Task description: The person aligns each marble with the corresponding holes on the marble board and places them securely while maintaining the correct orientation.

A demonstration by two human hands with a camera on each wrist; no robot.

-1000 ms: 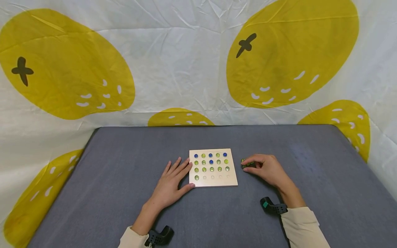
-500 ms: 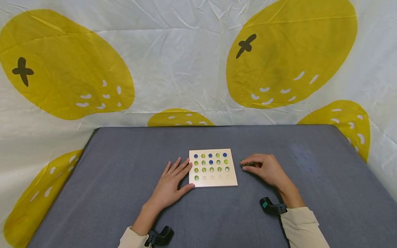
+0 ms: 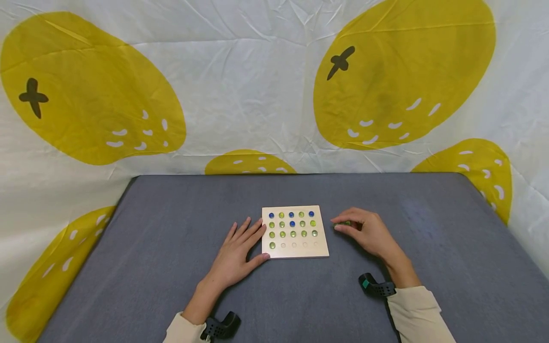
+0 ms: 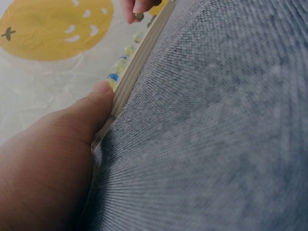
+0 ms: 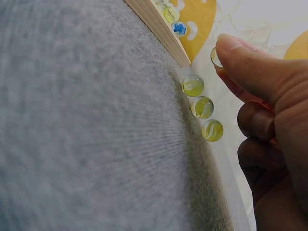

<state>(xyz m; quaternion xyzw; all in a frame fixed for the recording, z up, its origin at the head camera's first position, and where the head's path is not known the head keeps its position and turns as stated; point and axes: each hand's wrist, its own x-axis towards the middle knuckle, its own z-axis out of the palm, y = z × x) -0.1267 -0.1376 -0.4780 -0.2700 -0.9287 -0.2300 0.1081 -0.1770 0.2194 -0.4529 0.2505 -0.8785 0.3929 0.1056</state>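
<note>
A pale wooden board (image 3: 299, 252) with rows of round hollows lies on the table, its upper rows filled with green and blue glass marbles. The nearest row has one green marble (image 3: 272, 245) at its left end. My left hand (image 3: 233, 259) rests with spread fingers along the board's left edge, thumb at the near corner. To the right of the board, my right hand (image 3: 364, 233) pinches a clear glass marble (image 5: 214, 57) between thumb and forefinger. Below that hand in the right wrist view, three yellow-green marbles (image 5: 202, 107) sit on the cloth.
Grey cloth (image 3: 171, 209) covers the table. Behind it hangs a white curtain (image 3: 249, 95) with large yellow fruit prints. Black camera mounts (image 3: 377, 285) are strapped at both wrists.
My right hand has risen slightly from the loose marbles, with one marble now between thumb and forefinger. The left hand and the board have stayed put.
</note>
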